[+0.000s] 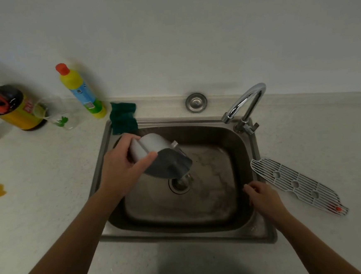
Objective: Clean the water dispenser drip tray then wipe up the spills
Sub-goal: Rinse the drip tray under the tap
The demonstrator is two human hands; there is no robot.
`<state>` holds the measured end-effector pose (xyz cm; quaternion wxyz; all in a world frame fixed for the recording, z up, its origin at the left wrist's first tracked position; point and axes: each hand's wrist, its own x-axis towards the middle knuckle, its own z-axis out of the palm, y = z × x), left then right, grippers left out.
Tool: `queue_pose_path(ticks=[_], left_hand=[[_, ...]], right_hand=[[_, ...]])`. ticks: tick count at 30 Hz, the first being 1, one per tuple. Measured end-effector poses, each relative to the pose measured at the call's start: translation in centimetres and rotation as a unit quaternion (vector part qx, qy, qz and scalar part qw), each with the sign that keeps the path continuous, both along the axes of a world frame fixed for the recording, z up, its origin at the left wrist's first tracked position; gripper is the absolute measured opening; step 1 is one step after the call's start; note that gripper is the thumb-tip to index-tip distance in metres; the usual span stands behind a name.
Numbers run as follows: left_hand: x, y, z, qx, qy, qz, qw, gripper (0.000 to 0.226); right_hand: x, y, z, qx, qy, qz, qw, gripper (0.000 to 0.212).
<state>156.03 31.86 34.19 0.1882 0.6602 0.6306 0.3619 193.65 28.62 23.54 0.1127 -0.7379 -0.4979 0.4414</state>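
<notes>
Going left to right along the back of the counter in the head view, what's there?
Dark jar with red lid clamp → clear glass → yellow detergent bottle with red cap → green scouring pad → round steel cap → chrome tap.

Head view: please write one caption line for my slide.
Left hand tips the grey drip tray over the sink; its grille lies on the counter.

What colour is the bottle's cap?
Orange-red, on the yellow bottle by the wall; the head view shows it.

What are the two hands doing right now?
Left hand: closed on the drip tray, tipped over the sink.
Right hand: holding nothing, fingers loosely curled at the sink's right rim.
</notes>
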Motion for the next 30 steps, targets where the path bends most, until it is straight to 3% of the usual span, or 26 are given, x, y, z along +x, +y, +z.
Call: queue_pose_path(ticks=[4,7,12,17,20,23,27,30], left_hand=[[0.9,-0.4,1.1,0.041,0.136,-0.113,0.983,0.059],[1.3,-0.5,1.5,0.041,0.165,-0.135,0.976,0.066],[0.6,-0.1,1.7,0.074,0.124,-0.09,0.985,0.055],[0.5,0.0,-0.3,0.01,-0.095,0.09,0.991,0.034],[0.4,-0.3,-2.2,-0.066,-0.278,0.203,0.937,0.027],[0.7,-0.9,-3.9,-0.145,-0.443,0.276,0.84,0.024],[1.6,-0.8,-5.7,-0.229,-0.563,0.339,0.718,0.041],[2.7,-0.5,-6.9,-0.266,-0.602,0.339,0.672,0.048]], right_hand=[[-0.4,0.1,-0.5,-0.002,-0.002,0.019,1.0,0.018],[-0.5,0.1,-0.8,0.002,-0.005,0.034,0.999,0.017],[0.0,0.3,-0.9,0.011,-0.014,0.043,0.999,0.013],[1.1,2.8,-0.1,0.057,-0.051,0.045,0.996,0.009],[2.0,6.2,1.4,0.123,-0.078,0.04,0.989,0.01],[2.7,10.1,2.9,0.188,-0.099,0.025,0.977,0.021],[3.3,14.8,3.4,0.188,-0.135,0.04,0.972,0.033],[3.7,17.5,2.7,0.143,-0.181,0.054,0.971,0.032]])
